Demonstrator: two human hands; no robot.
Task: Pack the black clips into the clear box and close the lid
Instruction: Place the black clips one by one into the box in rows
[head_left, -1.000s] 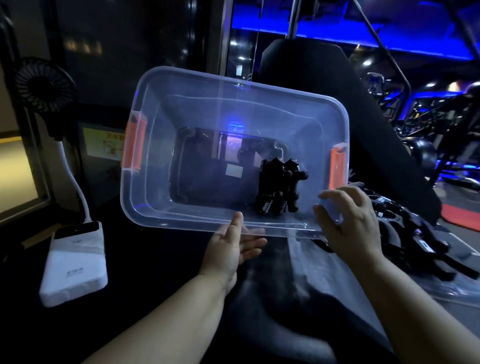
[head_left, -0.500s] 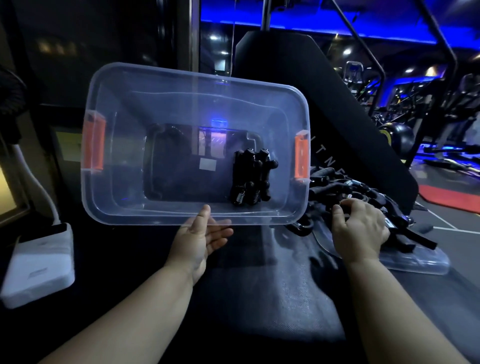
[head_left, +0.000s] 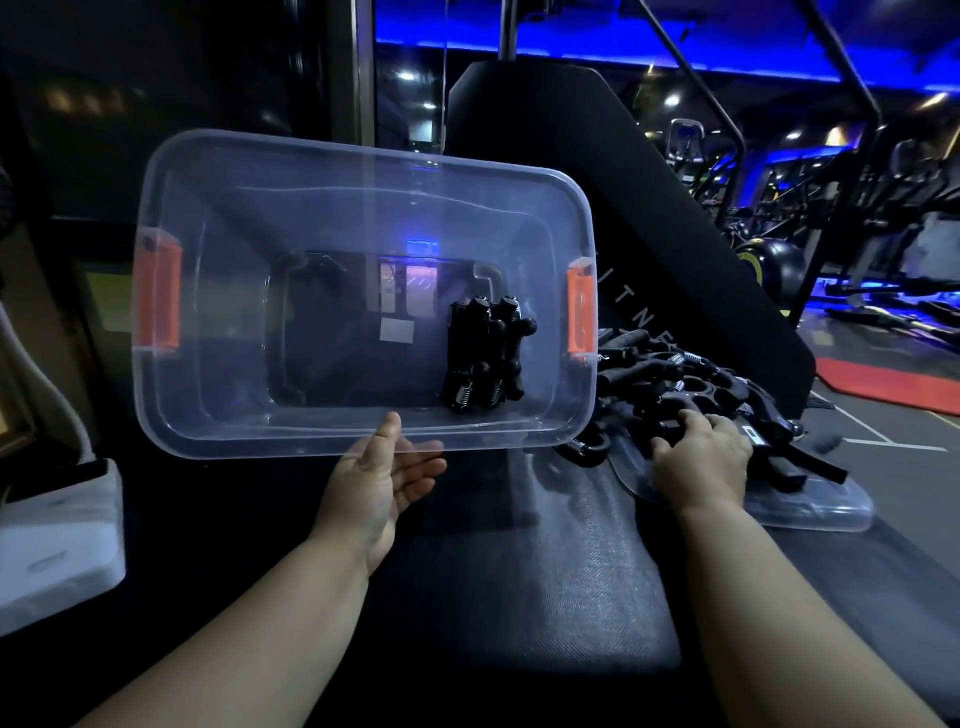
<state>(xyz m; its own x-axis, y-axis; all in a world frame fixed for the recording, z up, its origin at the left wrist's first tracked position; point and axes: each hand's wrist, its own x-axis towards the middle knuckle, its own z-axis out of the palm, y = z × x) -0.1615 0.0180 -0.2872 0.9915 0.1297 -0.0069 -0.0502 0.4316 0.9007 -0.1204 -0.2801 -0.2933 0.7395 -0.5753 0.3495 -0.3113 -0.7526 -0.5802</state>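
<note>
One dark grey fabric-covered worktop fills the lower middle of the view. On it stands a large clear rectangular plastic box, tipped up so its open mouth faces the camera, with no lid on it.

At 1 o'clock from the box rises a slanted black padded panel. At 4 o'clock from the box a clear plastic lid lies flat on the worktop. At 8 o'clock, well apart from the box, sits a white rectangular power bank.

A loose pile of black spring clips rests on the lid, just beside the box's right end. The right hand lies palm down on the near side of this pile with its fingers bent down among the clips. Whether they pinch one cannot be told.

The left hand is at 6 o'clock of the box. Its thumb is laid up against the near rim and its fingers are loosely spread and straight just under that rim.

Inside the box, toward 4 o'clock of its floor, sits a small cluster of packed black clips, touching one another.

An orange latch sits at the box's 9 o'clock end and a second orange latch at 3 o'clock.
</note>
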